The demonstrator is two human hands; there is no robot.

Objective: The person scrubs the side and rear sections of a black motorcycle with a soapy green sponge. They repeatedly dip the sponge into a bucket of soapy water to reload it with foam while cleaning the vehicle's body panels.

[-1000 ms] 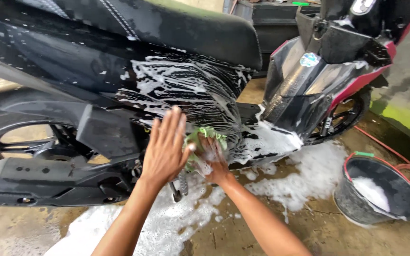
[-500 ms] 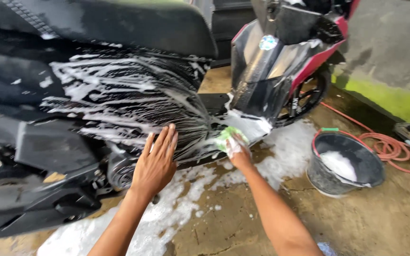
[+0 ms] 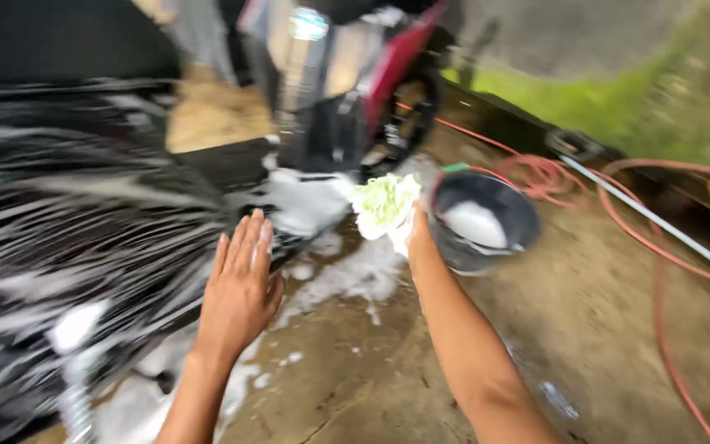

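Sponge [image 3: 384,205] clamped in right hand [image 3: 415,234] fingers; left hand [image 3: 240,288] fingers spread flat

1. At left: scooter body [image 3: 84,238], soap-streaked, filling that side from top to bottom.
2. Behind, at top centre: scooter front [image 3: 330,90], with front wheel [image 3: 412,115] to its right.
3. Just right of the body's side: left hand [image 3: 240,288], flat, fingers spread.
4. Right of that hand, in front of the scooter front: right hand [image 3: 417,234], clutching sponge [image 3: 384,205].
5. Immediately right of the sponge, on the ground: bucket [image 3: 519,222], foam inside.
6. Behind and right of the bucket: hose [image 3: 659,271], trailing across the ground, with pipe [image 3: 659,222] lying across it.
7. Between the hands, on the ground: suds [image 3: 355,275].
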